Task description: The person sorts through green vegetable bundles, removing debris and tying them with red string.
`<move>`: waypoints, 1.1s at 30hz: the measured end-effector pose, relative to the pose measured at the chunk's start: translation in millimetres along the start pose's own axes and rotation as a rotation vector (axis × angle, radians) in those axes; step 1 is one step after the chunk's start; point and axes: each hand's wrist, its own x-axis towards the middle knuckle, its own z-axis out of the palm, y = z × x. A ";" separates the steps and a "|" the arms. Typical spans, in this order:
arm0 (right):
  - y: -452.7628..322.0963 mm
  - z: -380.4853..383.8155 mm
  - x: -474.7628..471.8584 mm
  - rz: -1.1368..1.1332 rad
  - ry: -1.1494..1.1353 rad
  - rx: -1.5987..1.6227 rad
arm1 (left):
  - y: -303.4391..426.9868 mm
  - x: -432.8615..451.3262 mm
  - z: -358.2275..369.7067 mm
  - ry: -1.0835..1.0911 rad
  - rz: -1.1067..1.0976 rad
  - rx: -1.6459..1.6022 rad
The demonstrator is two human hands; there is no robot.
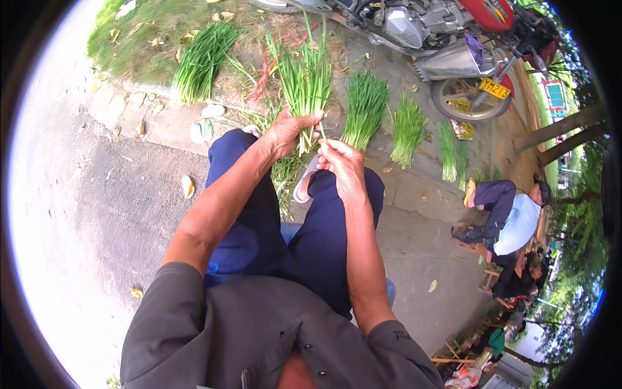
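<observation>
My left hand (287, 130) grips a bunch of long green garlic chives (305, 80) around its pale lower stems, leaves pointing away from me. Close beside it, my right hand (343, 163) pinches a thin pale stem (323, 132) at the bunch's right side. Loose trimmed leaves and stalks (286, 177) lie on the ground between my feet. To the left rests a large heap of chives (204, 63). On the right are a big bunch (365, 109), a smaller bunch (408, 130) and a thin bunch (447, 150).
Red plastic string (264, 73) lies on the dry grass beyond my hands. A motorcycle (427, 29) with a metal guard stands at the upper right. A seated person in a light blue shirt (517, 223) is at the right, with several people farther back. Fallen leaves (188, 186) dot the pavement.
</observation>
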 end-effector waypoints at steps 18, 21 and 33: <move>0.2 14.4 -71.7 0.160 -0.312 0.139 | 4.8 -110.3 18.5 0.034 -0.036 0.148; 0.5 18.8 -80.1 0.166 -0.343 0.109 | 9.8 -125.7 20.9 0.087 -0.067 0.190; -7.4 24.1 -103.4 0.187 -0.388 -0.030 | 3.6 -157.2 27.0 0.239 -0.008 0.171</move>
